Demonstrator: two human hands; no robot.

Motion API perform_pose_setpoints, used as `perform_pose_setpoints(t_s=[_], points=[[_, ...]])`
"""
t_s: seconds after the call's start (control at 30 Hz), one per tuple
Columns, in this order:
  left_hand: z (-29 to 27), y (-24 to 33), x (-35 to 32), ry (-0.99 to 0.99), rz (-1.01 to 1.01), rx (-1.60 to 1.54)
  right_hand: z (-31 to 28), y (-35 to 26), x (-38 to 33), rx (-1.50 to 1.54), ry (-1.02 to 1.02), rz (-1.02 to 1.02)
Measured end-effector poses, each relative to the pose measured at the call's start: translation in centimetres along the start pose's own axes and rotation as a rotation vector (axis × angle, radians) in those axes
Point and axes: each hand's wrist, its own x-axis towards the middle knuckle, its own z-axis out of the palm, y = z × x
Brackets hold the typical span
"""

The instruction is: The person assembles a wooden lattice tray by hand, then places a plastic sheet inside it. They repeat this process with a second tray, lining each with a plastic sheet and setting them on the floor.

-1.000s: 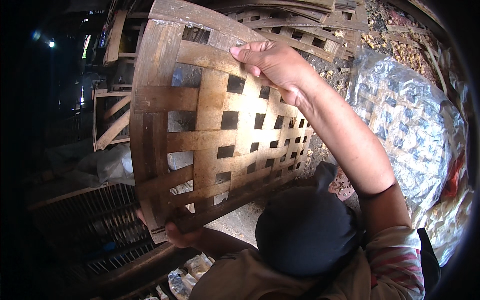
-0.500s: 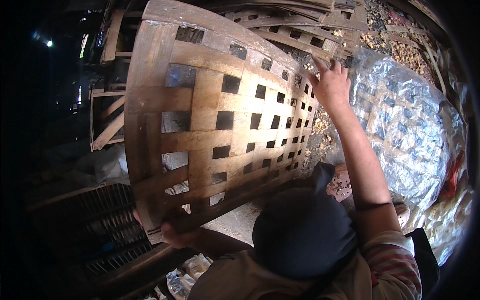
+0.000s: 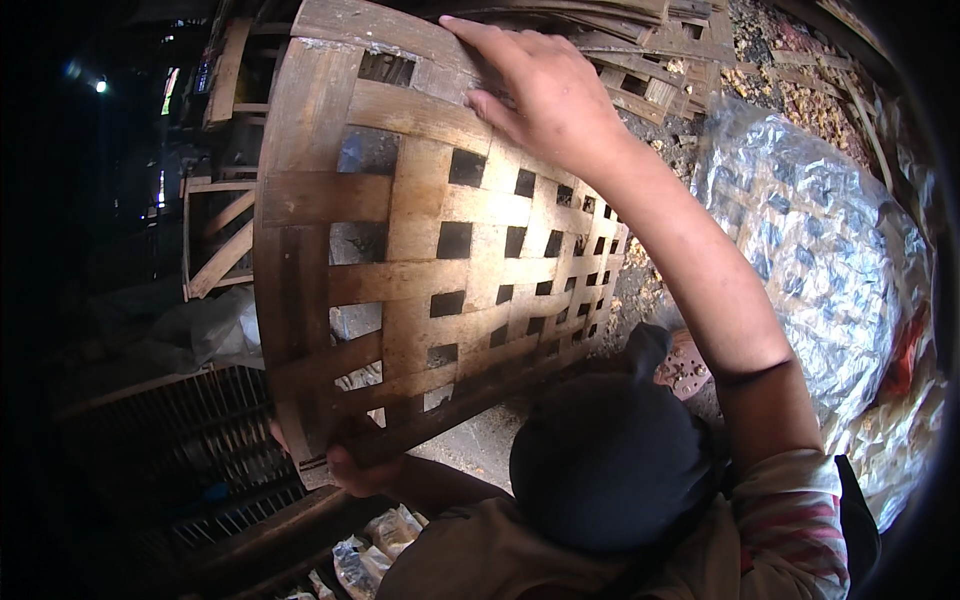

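A large woven bamboo tray with square gaps and a flat wooden rim stands tilted on its edge before me. At its lower left corner my left hand is closed round the frame, the thumb on the near side and part of the fingers behind it. My right hand is on the tray's upper rim, with the thumb against the near face and the fingers over the top edge. The ends of those fingers are partly hidden.
At the right lies a heap covered by clear plastic sheeting. More woven trays are stacked at the back. A dark slatted crate is at the lower left, with a wooden frame above it. Yellowish crumbs litter the ground.
My right hand has moved left and up from beyond the tray's right part onto its upper rim, and has taken hold there. The left hand and tray have hardly moved.
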Motion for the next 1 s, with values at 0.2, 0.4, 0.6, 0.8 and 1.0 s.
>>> perform_pose_setpoints(t_s=[0.2, 0.4, 0.6, 0.8, 1.0], points=[[-1.0, -0.7, -0.1, -0.033, 0.059, 0.004, -0.6, 0.0, 0.2, -0.237, -0.072, -0.012], [-6.0, -3.3, 0.2, -0.126, 0.299, 0.18, -0.5, 1.4, 0.0, 0.063, -0.19, 0.119], [-7.9, -6.4, 0.7, -0.146, 0.922, 0.686, -0.8, 0.9, -0.1, 0.241, -0.18, 0.161], [-7.7, -3.8, 0.1, -0.095, -0.057, -0.148, 0.1, 2.3, -0.9, 0.064, -0.115, 0.03], [-5.5, -1.6, 0.6, -0.162, -0.141, -0.165, -1.1, 3.2, -3.0, -0.019, -0.442, 0.136]])
